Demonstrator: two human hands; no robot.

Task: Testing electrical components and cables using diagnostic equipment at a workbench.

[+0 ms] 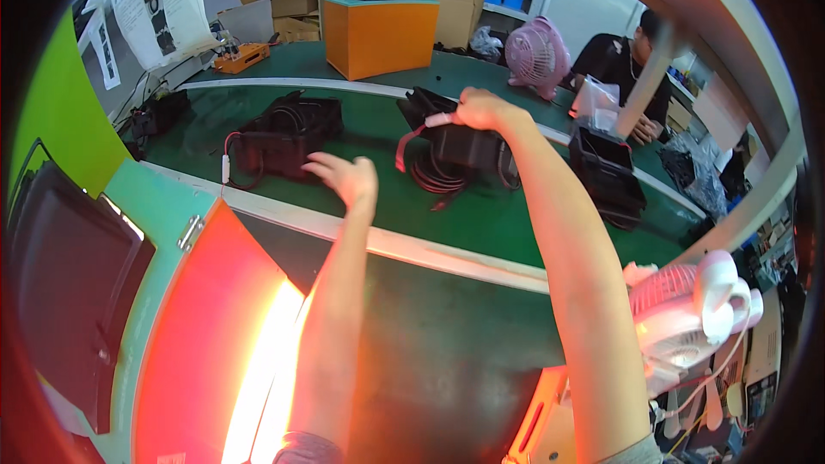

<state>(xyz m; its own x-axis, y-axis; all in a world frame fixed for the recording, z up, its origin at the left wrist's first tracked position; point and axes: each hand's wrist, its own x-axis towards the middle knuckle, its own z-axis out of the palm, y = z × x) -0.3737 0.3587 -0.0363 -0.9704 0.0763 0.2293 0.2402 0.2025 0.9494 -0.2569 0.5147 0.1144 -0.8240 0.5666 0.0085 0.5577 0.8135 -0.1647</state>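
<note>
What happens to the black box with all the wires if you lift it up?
The black box probably stays stiff, since its sides look hard. Its coiled black cables and red wire would likely dangle loosely. The right hand grips its top, so it may not be very heavy.

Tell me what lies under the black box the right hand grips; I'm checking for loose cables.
Under the black box that the right hand grips lie coiled black cables on the green belt. The box covers whatever is directly beneath it.

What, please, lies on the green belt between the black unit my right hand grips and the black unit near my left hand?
In the head view, only bare green belt separates the middle black unit under the right hand from the left black unit by the left hand.
</note>
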